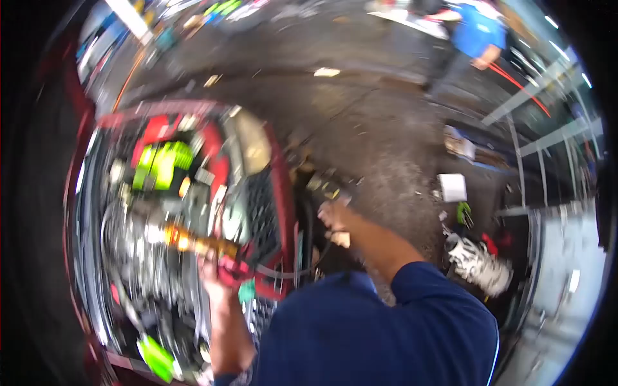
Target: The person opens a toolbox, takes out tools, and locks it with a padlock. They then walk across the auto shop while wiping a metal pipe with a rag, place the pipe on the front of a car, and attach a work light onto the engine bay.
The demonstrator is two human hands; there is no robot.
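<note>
The frame is blurred by motion. My left hand point(215, 276) is over the engine bay of a red car, its fingers closed around a long amber-and-red tool point(199, 244). The tool's far end is bright and points left over the engine point(145, 257); its exact kind is too blurred to name. A thin grey hose or cable point(283, 275) curves from near its red end toward the right. My right hand point(333, 217) is stretched out past the car's front edge, beside that curve. Its fingers are smeared, and whether it holds anything does not show.
Bright green gloves or cloths point(161, 164) lie on the far side of the engine bay, with another green piece point(156, 358) nearer. A white box point(453, 187) and a pale cylindrical bundle point(479, 265) are at right. Another person in blue point(479, 32) stands at the back.
</note>
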